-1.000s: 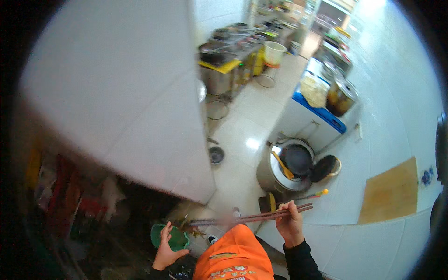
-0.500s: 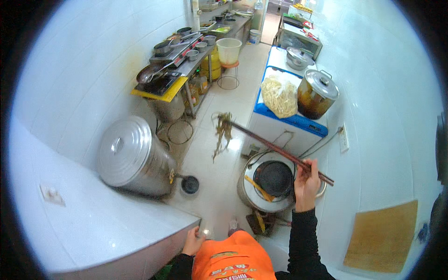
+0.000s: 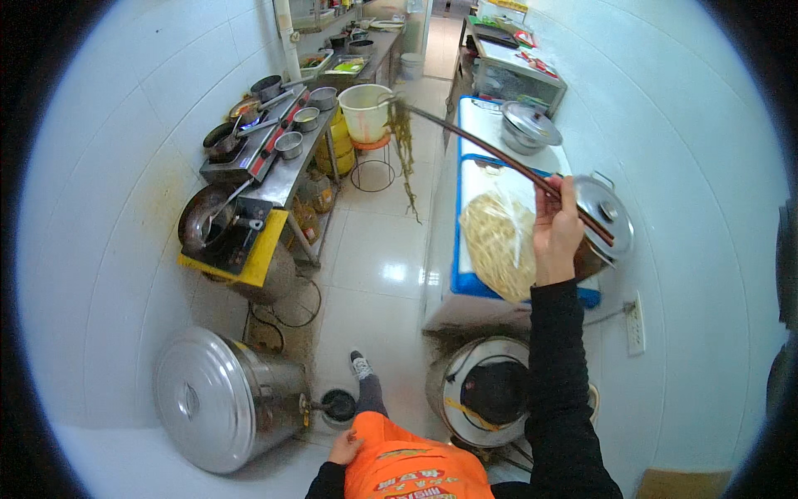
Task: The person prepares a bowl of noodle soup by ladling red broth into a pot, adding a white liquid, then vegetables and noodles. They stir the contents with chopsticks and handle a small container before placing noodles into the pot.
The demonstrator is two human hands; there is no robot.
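Since half a second ago the person has moved up the aisle; right hand (image 3: 557, 237) now shows against the blue-edged white chest (image 3: 478, 312), beside the noodle bag (image 3: 497, 245); dark stringy greens (image 3: 401, 137) remain hanging, so likely mid-carry, nothing released; right fingers clamped on brown chopsticks (image 3: 499, 155) near the rear ends; greens dangle off the far tips, well apart from the fingers, overlapping the pale bucket (image 3: 362, 123) in view; left hand (image 3: 345, 447) by the orange apron (image 3: 428, 472), finger state can't tell.
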